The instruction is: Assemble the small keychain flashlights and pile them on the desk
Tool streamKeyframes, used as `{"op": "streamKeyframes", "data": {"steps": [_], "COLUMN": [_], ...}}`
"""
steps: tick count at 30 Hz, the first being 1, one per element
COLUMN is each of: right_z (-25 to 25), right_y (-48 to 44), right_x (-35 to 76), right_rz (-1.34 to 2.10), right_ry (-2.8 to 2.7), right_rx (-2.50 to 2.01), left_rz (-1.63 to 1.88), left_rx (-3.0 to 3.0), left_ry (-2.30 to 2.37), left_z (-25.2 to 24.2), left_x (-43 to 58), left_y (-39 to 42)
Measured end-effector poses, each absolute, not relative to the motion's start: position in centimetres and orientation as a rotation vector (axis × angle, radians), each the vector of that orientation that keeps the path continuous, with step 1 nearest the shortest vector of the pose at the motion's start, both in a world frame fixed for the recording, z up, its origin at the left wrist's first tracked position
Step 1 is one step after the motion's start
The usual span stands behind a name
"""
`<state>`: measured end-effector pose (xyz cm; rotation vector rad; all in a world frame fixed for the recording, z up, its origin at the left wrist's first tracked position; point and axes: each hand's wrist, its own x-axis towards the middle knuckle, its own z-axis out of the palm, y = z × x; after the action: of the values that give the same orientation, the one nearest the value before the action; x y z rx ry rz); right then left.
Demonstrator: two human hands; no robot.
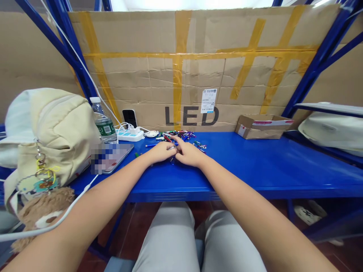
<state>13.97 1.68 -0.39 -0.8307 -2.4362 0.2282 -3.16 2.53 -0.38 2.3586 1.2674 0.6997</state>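
My left hand point(161, 152) and my right hand point(189, 152) meet over the blue tabletop, at the near side of a loose pile of small shiny coloured tubes point(185, 134). The left fingers are curled, with a small silvery bit just showing at their tips. My right thumb comes in against the left fingertips, while its index finger stretches over the pile; its other fingers are bent and partly hidden. What lies between the hands is too small and covered to name. A blue tube point(150, 146) sticks out beyond the left hand.
To the left are a cream backpack point(65, 128), a water bottle point(103, 122), a tablet point(119, 158) and a white power strip point(132, 134) with cables. An open cardboard box point(261, 128) stands at the back right. Taped cardboard point(141, 83) walls the rear.
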Motion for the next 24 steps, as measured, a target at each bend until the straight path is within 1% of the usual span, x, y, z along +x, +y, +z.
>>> {"op": "streamKeyframes", "data": {"steps": [13,20,24], "right_z": [0.29,0.02,0.10], "right_y": [1.18,0.93,0.93], "right_x": [13.68,13.48,13.57], "right_rz": [-0.050,-0.117,-0.077], "right_ry": [-2.386,-2.395,-2.371], "right_rx": [-0.658,-0.616,-0.607], "left_rz": [0.818,0.831,0.834], "left_rx": [1.957,1.855,1.785], "left_ry": [1.154,1.185,1.090], "left_z": [-0.02,0.20,0.25], "left_x": [-3.34,-3.37,-3.33], "left_y": [2.67,2.60,2.47]}}
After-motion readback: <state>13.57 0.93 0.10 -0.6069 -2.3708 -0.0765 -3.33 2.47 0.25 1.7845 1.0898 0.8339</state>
